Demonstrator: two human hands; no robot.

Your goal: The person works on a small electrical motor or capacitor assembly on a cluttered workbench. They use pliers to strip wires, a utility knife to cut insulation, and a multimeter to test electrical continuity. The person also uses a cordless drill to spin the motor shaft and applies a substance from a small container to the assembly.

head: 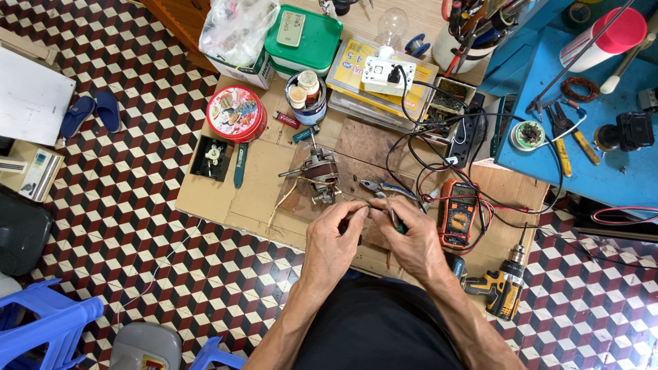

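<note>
Two hands pinched together over thin wire [367, 214]: left hand [336, 236] gripping one end, right hand [411, 240] closed on wire and green-handled tool [397, 223]. Light, springy, likely kink-prone; best held near fingertips. Small motor [317, 173] just beyond.

Bright even daylight, soft short shadows under the hands, white glare on the tiled floor [603, 274] at lower right, sharp focus in the middle, wide lens bending the edges, slight blur in the corners
</note>
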